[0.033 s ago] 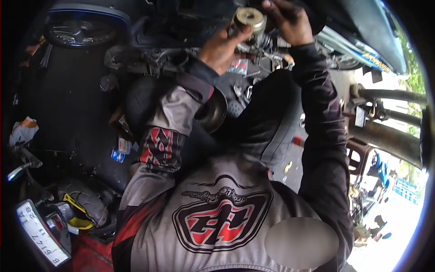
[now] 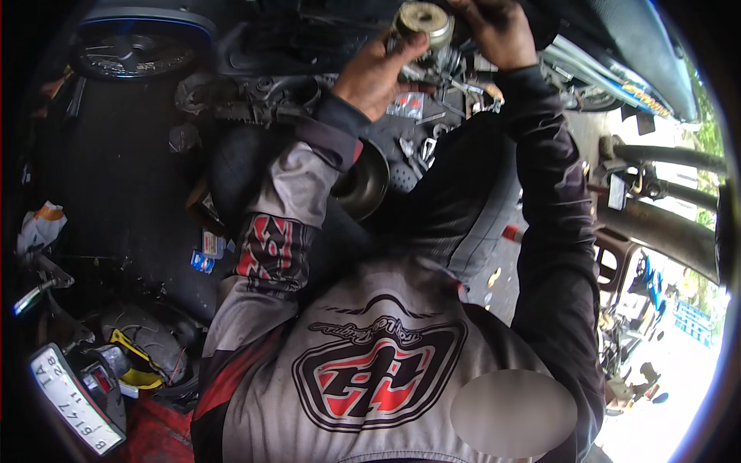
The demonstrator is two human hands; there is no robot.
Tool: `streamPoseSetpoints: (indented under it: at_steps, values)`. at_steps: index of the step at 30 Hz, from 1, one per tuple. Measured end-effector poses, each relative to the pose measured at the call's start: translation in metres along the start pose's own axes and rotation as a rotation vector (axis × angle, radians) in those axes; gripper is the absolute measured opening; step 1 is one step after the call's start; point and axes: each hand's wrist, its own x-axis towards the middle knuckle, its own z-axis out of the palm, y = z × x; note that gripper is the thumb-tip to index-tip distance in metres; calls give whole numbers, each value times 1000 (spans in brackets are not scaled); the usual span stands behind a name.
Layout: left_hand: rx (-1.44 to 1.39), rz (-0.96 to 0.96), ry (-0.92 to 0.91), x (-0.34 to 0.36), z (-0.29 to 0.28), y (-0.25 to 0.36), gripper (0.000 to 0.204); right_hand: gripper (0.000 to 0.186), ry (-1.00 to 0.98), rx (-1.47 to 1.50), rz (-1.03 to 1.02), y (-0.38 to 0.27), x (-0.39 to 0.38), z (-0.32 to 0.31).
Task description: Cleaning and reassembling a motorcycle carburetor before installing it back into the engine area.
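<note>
My left hand [image 2: 369,83] grasps a round part [image 2: 429,35], raised near the top of my view, thumb pressed to its near side. My right hand [image 2: 505,35] is up just beside it, bent; I cannot tell whether it grips anything. Lower down, a bowl [image 2: 371,182] sits near my left cuff [image 2: 340,123], with small parts [image 2: 407,148] right of it
</note>
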Motion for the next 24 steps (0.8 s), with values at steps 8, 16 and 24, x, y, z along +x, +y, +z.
streamPoseSetpoints:
  at_steps: [8,16,24]
  values:
    - [-5,-31,184,-10,25,26,50,30,172,-63,342,-85,-8,25]
    - [176,-65,252,-6,18,-4,60,25,217,-155,-64,-96,-29,25]
    - [97,-32,239,-13,6,2,57,28,235,157,439,-93,-106,-74]
